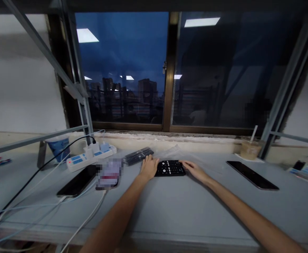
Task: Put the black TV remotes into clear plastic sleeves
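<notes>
Two black remote controls (169,168) with rows of pale buttons lie side by side on the grey table, their long sides running left to right. My left hand (149,167) is closed over their left end, covering it. At the right end, my right hand (194,170) has its fingers and thumb on the edge of the upper remote. Just behind my left hand is a dark bundle in clear plastic wrapping (139,155); what it holds is hard to make out. A crumpled clear plastic bag (173,151) lies behind the remotes.
To the left are a black phone (77,181), a second phone with a blurred screen (109,174), a white power strip (92,158) and several trailing cables. A dark tablet-like slab (251,175) and a drink cup with a straw (249,149) stand right. Metal posts frame the window.
</notes>
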`<move>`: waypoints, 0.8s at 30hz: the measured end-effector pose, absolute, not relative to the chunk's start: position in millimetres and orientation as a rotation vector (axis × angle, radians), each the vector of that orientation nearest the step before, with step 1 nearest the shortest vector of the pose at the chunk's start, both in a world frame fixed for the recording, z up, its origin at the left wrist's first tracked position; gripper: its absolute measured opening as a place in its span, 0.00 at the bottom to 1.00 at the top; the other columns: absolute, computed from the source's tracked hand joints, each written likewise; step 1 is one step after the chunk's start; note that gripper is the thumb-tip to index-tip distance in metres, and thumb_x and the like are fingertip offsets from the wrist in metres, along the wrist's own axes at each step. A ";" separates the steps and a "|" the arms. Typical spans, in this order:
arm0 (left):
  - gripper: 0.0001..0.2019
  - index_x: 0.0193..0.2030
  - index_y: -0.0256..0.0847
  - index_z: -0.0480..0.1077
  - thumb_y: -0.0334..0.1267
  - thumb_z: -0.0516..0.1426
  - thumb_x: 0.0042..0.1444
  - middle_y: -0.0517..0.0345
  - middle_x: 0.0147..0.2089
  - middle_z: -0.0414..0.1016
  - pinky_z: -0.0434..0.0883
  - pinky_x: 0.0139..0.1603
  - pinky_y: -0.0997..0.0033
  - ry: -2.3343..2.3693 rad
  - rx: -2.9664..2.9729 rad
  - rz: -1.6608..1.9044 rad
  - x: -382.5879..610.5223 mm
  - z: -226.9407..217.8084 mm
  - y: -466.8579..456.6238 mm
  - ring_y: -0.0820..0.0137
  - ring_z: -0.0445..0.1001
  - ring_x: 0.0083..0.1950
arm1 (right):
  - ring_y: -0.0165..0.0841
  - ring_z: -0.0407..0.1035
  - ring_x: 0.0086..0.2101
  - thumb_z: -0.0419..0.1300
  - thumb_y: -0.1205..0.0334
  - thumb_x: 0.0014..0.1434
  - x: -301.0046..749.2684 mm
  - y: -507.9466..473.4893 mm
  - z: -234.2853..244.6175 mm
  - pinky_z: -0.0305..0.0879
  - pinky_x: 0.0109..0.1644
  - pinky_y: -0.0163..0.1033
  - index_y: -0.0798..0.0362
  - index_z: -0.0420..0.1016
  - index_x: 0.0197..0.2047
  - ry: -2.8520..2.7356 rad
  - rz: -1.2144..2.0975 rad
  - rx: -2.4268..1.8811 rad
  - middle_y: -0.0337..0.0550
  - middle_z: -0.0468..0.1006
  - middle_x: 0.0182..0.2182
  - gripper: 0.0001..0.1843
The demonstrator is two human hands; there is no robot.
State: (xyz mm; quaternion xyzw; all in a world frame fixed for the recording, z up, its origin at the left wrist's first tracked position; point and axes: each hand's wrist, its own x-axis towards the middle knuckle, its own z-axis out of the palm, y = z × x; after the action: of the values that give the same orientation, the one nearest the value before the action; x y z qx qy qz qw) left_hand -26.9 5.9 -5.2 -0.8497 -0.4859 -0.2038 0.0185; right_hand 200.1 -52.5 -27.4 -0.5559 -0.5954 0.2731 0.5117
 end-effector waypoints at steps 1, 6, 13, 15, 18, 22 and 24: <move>0.22 0.46 0.39 0.69 0.43 0.36 0.64 0.48 0.48 0.65 0.60 0.52 0.59 -1.511 -2.627 -0.629 -26.4 -5.2 5.4 0.61 0.62 0.52 | 0.39 0.68 0.44 0.57 0.46 0.49 199.8 -53.4 -26.8 0.59 0.53 0.47 0.51 0.77 0.39 -1.441 0.659 -1.339 0.45 0.77 0.42 0.21; 0.20 0.47 0.39 0.68 0.41 0.38 0.64 0.48 0.48 0.65 0.58 0.53 0.57 -1.503 -2.551 -0.657 -25.9 0.6 2.1 0.60 0.61 0.52 | 0.39 0.69 0.42 0.58 0.44 0.47 197.1 -55.4 -24.7 0.61 0.50 0.45 0.53 0.76 0.39 -1.438 0.655 -1.350 0.46 0.77 0.40 0.23; 0.17 0.52 0.45 0.63 0.41 0.39 0.64 0.53 0.48 0.65 0.60 0.50 0.63 -1.160 -2.567 -0.659 -17.1 12.3 -8.9 0.65 0.65 0.48 | 0.41 0.67 0.45 0.60 0.41 0.45 197.7 -64.5 -6.5 0.65 0.47 0.43 0.51 0.62 0.56 -1.198 0.593 -1.284 0.48 0.74 0.44 0.37; 0.17 0.53 0.46 0.62 0.42 0.39 0.63 0.53 0.48 0.65 0.60 0.50 0.63 -1.067 -2.604 -0.624 -12.0 11.2 -12.7 0.65 0.66 0.47 | 0.41 0.68 0.45 0.52 0.38 0.50 200.3 -66.9 -1.3 0.67 0.43 0.44 0.47 0.59 0.58 -1.179 0.712 -1.191 0.46 0.75 0.44 0.36; 0.16 0.55 0.48 0.61 0.42 0.42 0.63 0.52 0.48 0.65 0.59 0.50 0.63 -1.035 -2.623 -0.651 -7.6 9.6 -16.4 0.63 0.64 0.49 | 0.39 0.70 0.43 0.52 0.39 0.52 203.9 -67.6 0.9 0.67 0.43 0.43 0.46 0.60 0.56 -1.146 0.842 -1.137 0.44 0.77 0.41 0.32; 0.17 0.56 0.49 0.59 0.41 0.45 0.61 0.53 0.50 0.64 0.58 0.51 0.63 -1.074 -2.568 -0.667 -9.0 12.0 -17.0 0.62 0.62 0.51 | 0.36 0.71 0.34 0.65 0.50 0.43 207.1 -65.0 -2.3 0.67 0.37 0.38 0.52 0.68 0.50 -1.266 0.786 -1.261 0.45 0.78 0.35 0.31; 0.18 0.58 0.48 0.57 0.40 0.46 0.61 0.52 0.50 0.64 0.58 0.53 0.63 -1.125 -2.530 -0.678 -11.0 13.6 -16.2 0.62 0.62 0.51 | 0.35 0.71 0.29 0.65 0.50 0.42 212.6 -62.8 -2.8 0.66 0.32 0.37 0.54 0.68 0.50 -1.293 0.741 -1.285 0.44 0.78 0.30 0.32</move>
State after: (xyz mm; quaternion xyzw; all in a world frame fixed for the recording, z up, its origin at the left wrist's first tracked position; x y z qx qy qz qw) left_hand -11.0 -16.2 13.6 -0.8781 -0.3904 -0.2355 0.1450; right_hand 212.6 -62.8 -2.8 -0.5439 -0.5471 0.3135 0.5537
